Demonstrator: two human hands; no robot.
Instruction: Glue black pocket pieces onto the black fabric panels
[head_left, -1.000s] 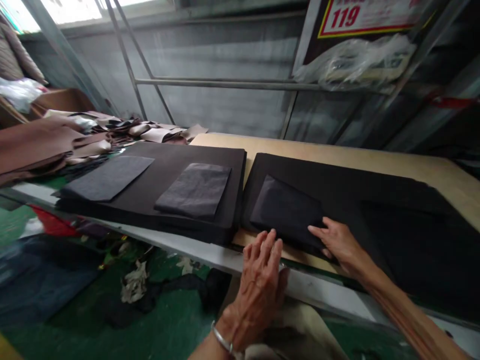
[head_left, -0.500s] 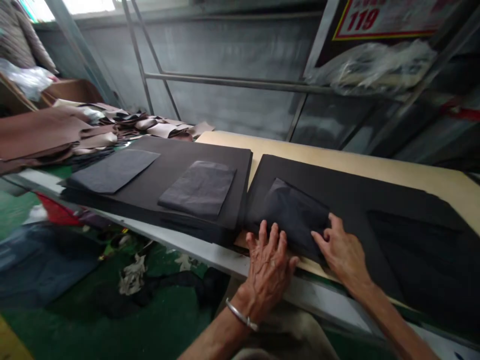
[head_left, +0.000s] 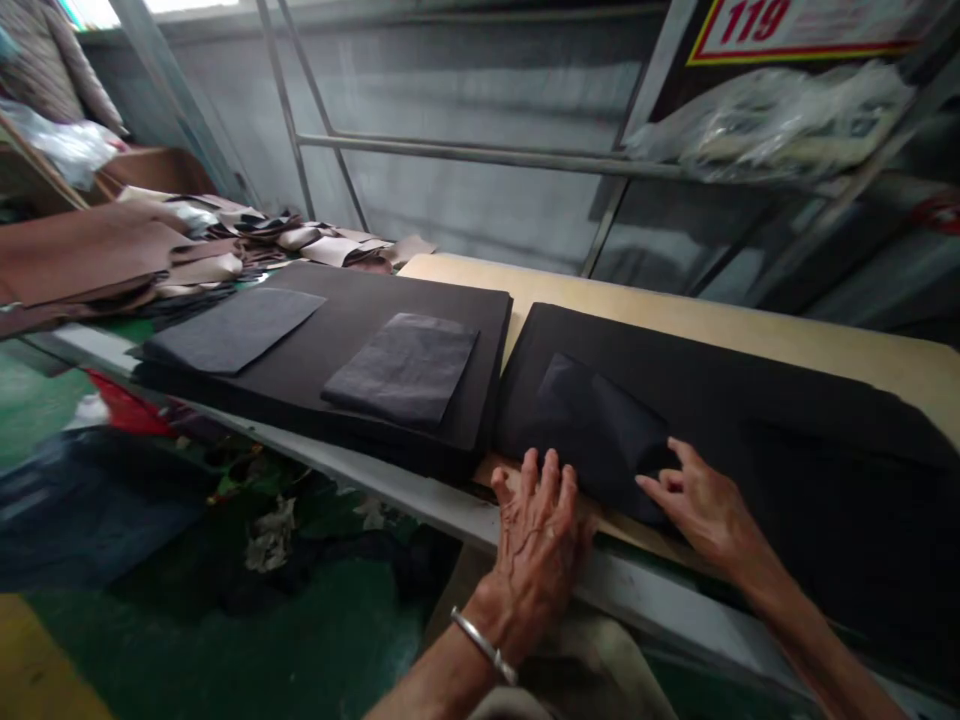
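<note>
My left hand (head_left: 536, 545) lies flat on the tan board, its fingertips at the near edge of a black foam sheet (head_left: 795, 400). A thin dark fabric piece (head_left: 600, 425) rests on that sheet. My right hand (head_left: 705, 510) touches the fabric's near right corner, without gripping it. A metal bangle (head_left: 484, 645) circles my left wrist. To the left stands a stack of black foam (head_left: 420, 300) topped by a dark sheet (head_left: 401, 370) and a second dark sheet (head_left: 236, 330).
The tan-topped table (head_left: 675, 330) has a pale front edge (head_left: 420, 505). Brown leather pieces (head_left: 82, 250) are heaped at the far left. Scraps and dark cloth lie on the green floor (head_left: 225, 650) below. A metal rack (head_left: 465, 145) and a plastic-wrapped package (head_left: 772, 125) stand behind.
The view has swung slightly, shifting the scene. The fabric piece now lies flatter and less distinct against the foam, and my right hand sits further right at its corner.
</note>
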